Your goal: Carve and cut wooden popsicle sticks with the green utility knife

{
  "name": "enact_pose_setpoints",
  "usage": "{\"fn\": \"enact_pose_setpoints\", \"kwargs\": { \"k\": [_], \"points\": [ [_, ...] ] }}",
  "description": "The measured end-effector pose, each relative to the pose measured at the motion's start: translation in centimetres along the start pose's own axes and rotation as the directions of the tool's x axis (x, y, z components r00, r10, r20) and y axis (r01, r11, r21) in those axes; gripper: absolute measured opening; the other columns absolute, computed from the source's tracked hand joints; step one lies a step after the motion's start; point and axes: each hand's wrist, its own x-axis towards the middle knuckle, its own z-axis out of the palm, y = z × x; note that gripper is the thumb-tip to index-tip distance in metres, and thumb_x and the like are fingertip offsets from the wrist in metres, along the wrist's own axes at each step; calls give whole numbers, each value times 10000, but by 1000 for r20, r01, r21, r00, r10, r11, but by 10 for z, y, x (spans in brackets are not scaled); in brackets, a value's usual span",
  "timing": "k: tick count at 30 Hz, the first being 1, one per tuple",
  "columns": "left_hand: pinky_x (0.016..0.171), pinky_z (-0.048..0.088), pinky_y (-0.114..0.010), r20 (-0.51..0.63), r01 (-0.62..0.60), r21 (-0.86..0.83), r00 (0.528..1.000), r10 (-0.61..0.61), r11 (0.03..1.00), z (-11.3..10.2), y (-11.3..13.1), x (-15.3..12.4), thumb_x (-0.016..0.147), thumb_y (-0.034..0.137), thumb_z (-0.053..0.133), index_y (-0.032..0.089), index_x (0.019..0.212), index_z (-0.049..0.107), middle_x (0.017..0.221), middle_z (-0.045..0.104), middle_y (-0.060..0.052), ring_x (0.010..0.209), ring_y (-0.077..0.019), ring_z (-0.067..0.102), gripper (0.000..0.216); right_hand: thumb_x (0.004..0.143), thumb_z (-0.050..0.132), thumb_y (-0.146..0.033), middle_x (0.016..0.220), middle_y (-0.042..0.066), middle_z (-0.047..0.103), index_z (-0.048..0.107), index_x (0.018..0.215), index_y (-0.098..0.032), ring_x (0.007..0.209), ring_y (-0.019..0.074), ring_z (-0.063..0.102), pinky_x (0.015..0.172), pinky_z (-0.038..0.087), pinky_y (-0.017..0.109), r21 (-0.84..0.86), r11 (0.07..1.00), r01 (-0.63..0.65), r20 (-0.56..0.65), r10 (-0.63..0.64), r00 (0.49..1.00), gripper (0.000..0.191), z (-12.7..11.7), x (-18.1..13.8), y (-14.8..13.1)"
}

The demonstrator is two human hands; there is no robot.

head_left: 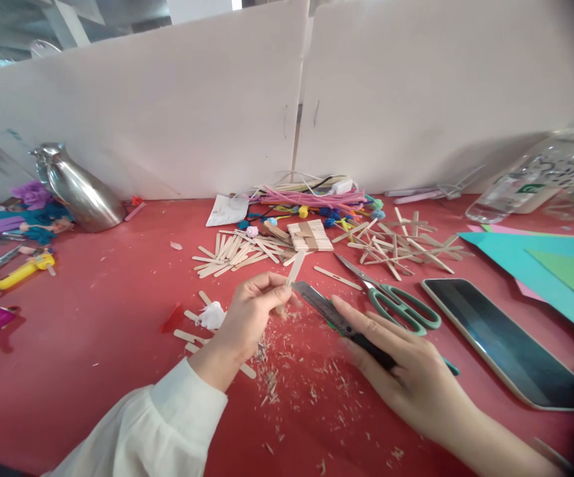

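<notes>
My left hand (250, 318) pinches a flat wooden craft stick (295, 267) whose upper end stands out above the fingers. In my right hand (406, 364) is a dark-handled utility knife (323, 306), its blade tip close to the stick beside my left fingertips. Whether the blade touches the wood I cannot tell. Pale wood shavings (274, 384) lie scattered on the red table below both hands. Under and beside my left wrist are several craft sticks (184, 336) and a crumpled white wad (211, 316).
Green-handled scissors (401, 306) and a phone (506, 338) lie at the right. Behind are piles of craft sticks (240, 250) and pink pipe cleaners (311, 197). A steel jug (81, 189) stands back left, a clear bottle (510, 182) back right. A yellow glue gun (23, 271) lies left.
</notes>
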Motion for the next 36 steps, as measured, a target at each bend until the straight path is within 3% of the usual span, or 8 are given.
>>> {"fn": "enact_pose_setpoints", "kwargs": {
  "k": [4, 9, 12, 15, 19, 26, 32, 36],
  "points": [
    [531, 376, -215, 32, -72, 131, 997, 69, 989, -5, -2, 0, 740, 250, 557, 169, 681, 593, 629, 631, -7, 524, -88, 465, 106, 830, 439, -183, 833, 59, 684, 459, 1282, -227, 639, 136, 650, 505, 515, 209, -12, 1000, 1, -5, -1, 1000, 455, 0, -1, 0],
    [543, 378, -233, 2, -122, 221, 992, 125, 968, -6, -5, -2, 760, 271, 538, 175, 712, 596, 663, 648, -14, 537, -100, 475, 123, 825, 471, -279, 971, 61, 680, 513, 1233, -243, 751, 169, 647, 573, 533, 260, 200, 958, -207, 93, 192, 977, 411, -2, 0, -5],
    [533, 370, -231, -3, -112, 207, 993, 115, 972, -6, -5, -2, 743, 256, 539, 173, 688, 585, 641, 636, -8, 517, -95, 460, 110, 805, 506, -353, 710, 18, 661, 532, 1216, -258, 503, 128, 553, 401, 453, 232, 353, 856, -379, 196, 328, 924, 422, -2, 1, -7],
    [538, 369, -227, 1, -84, 152, 996, 85, 985, -5, -4, -1, 727, 248, 545, 172, 685, 591, 621, 624, -2, 505, -88, 446, 98, 799, 511, -393, 464, -62, 458, 490, 1261, -235, 371, 85, 377, 335, 325, 208, 483, 693, -535, 307, 438, 845, 489, -3, 2, -9],
    [568, 391, -226, 17, -84, 103, 996, 83, 991, -5, -4, 1, 739, 255, 558, 172, 716, 620, 644, 633, -3, 526, -87, 468, 105, 772, 535, -413, 462, -87, 340, 464, 1282, -186, 386, 73, 307, 365, 263, 216, 532, 567, -629, 372, 511, 775, 563, -4, 3, -12],
    [592, 414, -238, 5, -78, 154, 997, 78, 985, 2, -11, -5, 771, 319, 576, 197, 809, 642, 756, 681, -27, 625, -117, 543, 144, 726, 605, -383, 536, -68, 474, 519, 1170, -233, 429, 84, 366, 405, 318, 225, 570, 644, -510, 51, 592, 804, 476, 0, 4, -13],
    [582, 399, -249, 76, -69, 320, 996, 47, 945, 14, -15, -15, 773, 329, 560, 181, 788, 642, 722, 645, -18, 607, -126, 527, 170, 751, 577, -426, 434, -88, 420, 450, 738, -228, 373, 84, 396, 360, 326, 199, 621, 580, -527, 85, 619, 781, 235, 3, 8, -8],
    [595, 404, -248, 25, -56, 311, 998, 51, 949, 12, -18, -12, 790, 379, 544, 174, 832, 629, 769, 655, -33, 603, -121, 516, 226, 780, 552, -375, 575, -52, 539, 487, 892, -227, 468, 98, 501, 426, 416, 199, 455, 796, -399, -44, 468, 883, 197, 2, 4, -5]
  ]
}}
